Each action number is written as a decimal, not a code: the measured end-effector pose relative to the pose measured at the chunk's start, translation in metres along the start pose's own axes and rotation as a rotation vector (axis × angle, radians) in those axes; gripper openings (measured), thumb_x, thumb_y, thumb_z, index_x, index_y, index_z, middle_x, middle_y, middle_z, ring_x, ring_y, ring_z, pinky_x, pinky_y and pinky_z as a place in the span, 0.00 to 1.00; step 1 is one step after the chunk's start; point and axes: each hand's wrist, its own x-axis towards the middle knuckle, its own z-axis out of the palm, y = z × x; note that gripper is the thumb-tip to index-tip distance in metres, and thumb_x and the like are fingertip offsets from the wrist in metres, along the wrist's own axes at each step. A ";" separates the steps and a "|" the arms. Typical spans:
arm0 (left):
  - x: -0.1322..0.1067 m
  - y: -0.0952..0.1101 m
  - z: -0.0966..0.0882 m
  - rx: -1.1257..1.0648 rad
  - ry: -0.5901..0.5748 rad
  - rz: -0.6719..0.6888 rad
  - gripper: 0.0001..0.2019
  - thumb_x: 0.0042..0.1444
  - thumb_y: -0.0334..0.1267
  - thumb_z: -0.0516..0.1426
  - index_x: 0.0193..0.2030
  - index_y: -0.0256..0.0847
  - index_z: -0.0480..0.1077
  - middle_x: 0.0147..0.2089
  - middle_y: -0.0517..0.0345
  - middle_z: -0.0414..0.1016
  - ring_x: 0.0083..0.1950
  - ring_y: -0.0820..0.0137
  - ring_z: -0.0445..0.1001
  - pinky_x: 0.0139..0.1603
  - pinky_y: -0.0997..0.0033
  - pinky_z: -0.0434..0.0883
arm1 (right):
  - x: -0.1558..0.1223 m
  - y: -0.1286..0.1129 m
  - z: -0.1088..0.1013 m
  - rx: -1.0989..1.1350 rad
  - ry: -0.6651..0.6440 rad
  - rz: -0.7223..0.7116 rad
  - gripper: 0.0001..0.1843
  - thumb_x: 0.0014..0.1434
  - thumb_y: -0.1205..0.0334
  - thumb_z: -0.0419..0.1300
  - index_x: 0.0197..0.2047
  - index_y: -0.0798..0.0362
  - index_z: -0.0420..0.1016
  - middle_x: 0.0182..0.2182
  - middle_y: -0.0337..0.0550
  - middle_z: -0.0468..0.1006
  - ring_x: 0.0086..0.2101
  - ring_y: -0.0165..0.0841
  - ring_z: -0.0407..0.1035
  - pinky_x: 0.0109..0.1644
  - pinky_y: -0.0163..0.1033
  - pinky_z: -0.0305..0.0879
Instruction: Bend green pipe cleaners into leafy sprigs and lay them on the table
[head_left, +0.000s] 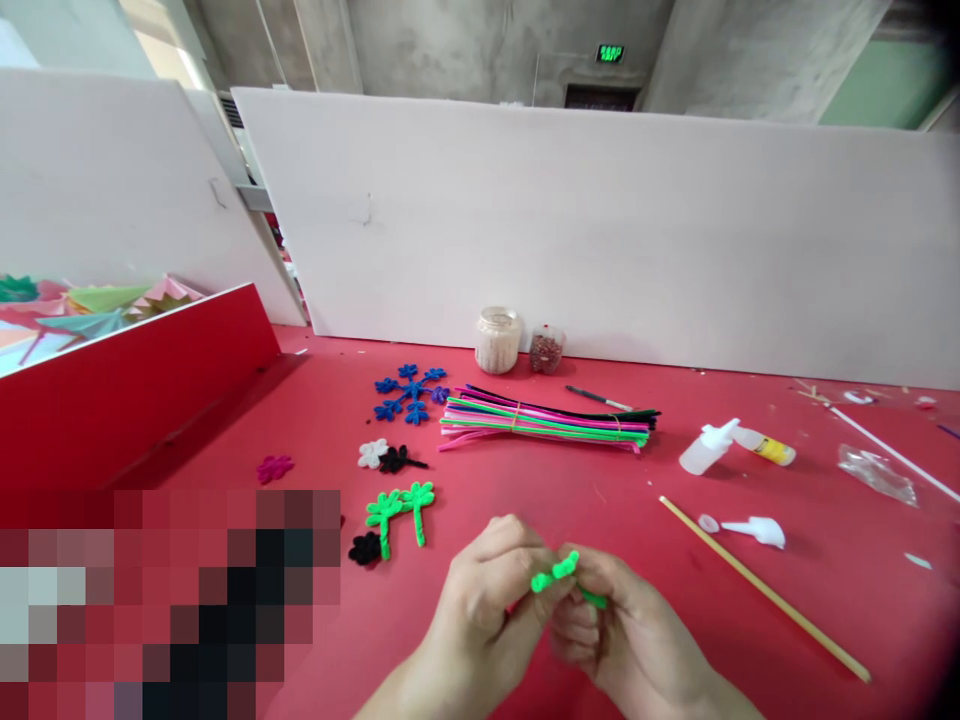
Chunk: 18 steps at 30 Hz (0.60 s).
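At the near edge of the red tabletop (525, 480), a green pipe cleaner (556, 575) is held just above the surface between both hands. The left hand (487, 605) is closed on it, with thumb and fingertips pinched on its looped left end. The right hand (626, 635) is also closed, its fingers curled around the other end, of which a short green piece is seen between the fingers. The two hands are touching.

Just beyond the hands, to the left, two green flowers (399, 508) on stems are laid flat, with a black flower (365, 548) beside them. Further back, a white flower (373, 453) and a second black one are set side by side, and a magenta flower (274, 467) lies to their left. A blue flower piece (411, 392) is placed next to a bundle of pipe cleaners (547, 420) in mixed colours, bound with bands. Two small jars (497, 340) are stood at the far edge against a white board (600, 230). To the right, a glue bottle (709, 450) is lying on its side, a white cap (761, 530) is seen near it, and a long wooden stick (765, 590) is laid diagonally.
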 end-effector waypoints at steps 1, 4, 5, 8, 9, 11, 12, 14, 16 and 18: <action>0.000 -0.001 0.003 -0.044 0.029 -0.060 0.09 0.51 0.29 0.53 0.23 0.38 0.69 0.22 0.57 0.67 0.25 0.74 0.63 0.28 0.75 0.60 | 0.000 -0.001 -0.001 -0.019 -0.002 -0.014 0.13 0.43 0.56 0.61 0.19 0.55 0.62 0.14 0.30 0.54 0.16 0.22 0.48 0.20 0.29 0.48; 0.000 -0.008 0.010 -0.290 0.148 -0.338 0.08 0.51 0.34 0.54 0.22 0.38 0.67 0.22 0.61 0.64 0.25 0.75 0.61 0.28 0.77 0.60 | -0.001 -0.005 -0.005 -0.280 0.035 -0.177 0.10 0.51 0.58 0.56 0.24 0.55 0.65 0.17 0.33 0.60 0.19 0.23 0.54 0.23 0.29 0.53; 0.000 -0.011 0.011 -0.389 0.182 -0.431 0.07 0.51 0.35 0.54 0.24 0.38 0.67 0.22 0.61 0.64 0.26 0.75 0.61 0.28 0.77 0.60 | -0.001 -0.006 -0.007 -0.418 0.046 -0.249 0.09 0.53 0.58 0.54 0.28 0.55 0.66 0.20 0.34 0.63 0.21 0.24 0.57 0.25 0.29 0.55; 0.000 -0.020 0.012 -0.649 0.250 -0.615 0.06 0.48 0.38 0.56 0.26 0.37 0.69 0.23 0.62 0.65 0.26 0.76 0.60 0.30 0.77 0.60 | -0.002 -0.009 -0.011 -0.870 0.091 -0.549 0.13 0.53 0.59 0.55 0.42 0.52 0.64 0.34 0.42 0.69 0.31 0.31 0.65 0.33 0.34 0.63; 0.000 -0.022 0.012 -0.714 0.254 -0.646 0.06 0.47 0.38 0.57 0.25 0.37 0.69 0.23 0.62 0.65 0.27 0.76 0.60 0.30 0.77 0.60 | -0.001 -0.009 -0.013 -1.012 0.115 -0.681 0.17 0.51 0.61 0.57 0.45 0.52 0.62 0.38 0.44 0.69 0.35 0.33 0.65 0.37 0.37 0.64; -0.001 -0.025 0.012 -0.819 0.238 -0.686 0.06 0.46 0.38 0.58 0.26 0.37 0.70 0.23 0.62 0.65 0.27 0.75 0.61 0.30 0.76 0.60 | 0.001 -0.009 -0.017 -1.254 0.164 -0.933 0.18 0.50 0.64 0.58 0.45 0.51 0.62 0.40 0.46 0.69 0.38 0.36 0.65 0.41 0.40 0.64; -0.002 -0.025 0.012 -0.858 0.224 -0.700 0.06 0.46 0.38 0.59 0.26 0.37 0.71 0.23 0.62 0.65 0.27 0.75 0.62 0.31 0.76 0.60 | 0.003 -0.009 -0.018 -1.348 0.175 -1.028 0.15 0.51 0.65 0.57 0.44 0.51 0.64 0.38 0.46 0.69 0.38 0.37 0.66 0.41 0.41 0.64; -0.002 -0.024 0.013 -0.912 0.192 -0.712 0.06 0.46 0.38 0.59 0.25 0.37 0.71 0.22 0.63 0.64 0.27 0.76 0.61 0.31 0.77 0.60 | 0.005 -0.010 -0.021 -1.485 0.177 -1.136 0.10 0.53 0.67 0.56 0.40 0.51 0.67 0.33 0.45 0.70 0.35 0.36 0.66 0.38 0.40 0.65; -0.002 -0.023 0.013 -0.932 0.149 -0.699 0.06 0.46 0.37 0.59 0.25 0.37 0.70 0.22 0.63 0.64 0.26 0.77 0.60 0.31 0.77 0.59 | 0.005 -0.012 -0.023 -1.559 0.165 -1.179 0.07 0.54 0.67 0.55 0.38 0.51 0.69 0.30 0.44 0.70 0.31 0.34 0.66 0.34 0.39 0.65; -0.001 -0.021 0.012 -0.900 0.109 -0.662 0.06 0.47 0.37 0.58 0.25 0.36 0.70 0.23 0.63 0.63 0.27 0.77 0.59 0.32 0.76 0.59 | 0.004 -0.014 -0.024 -1.584 0.151 -1.194 0.05 0.54 0.67 0.56 0.36 0.51 0.69 0.29 0.43 0.70 0.29 0.33 0.65 0.33 0.38 0.64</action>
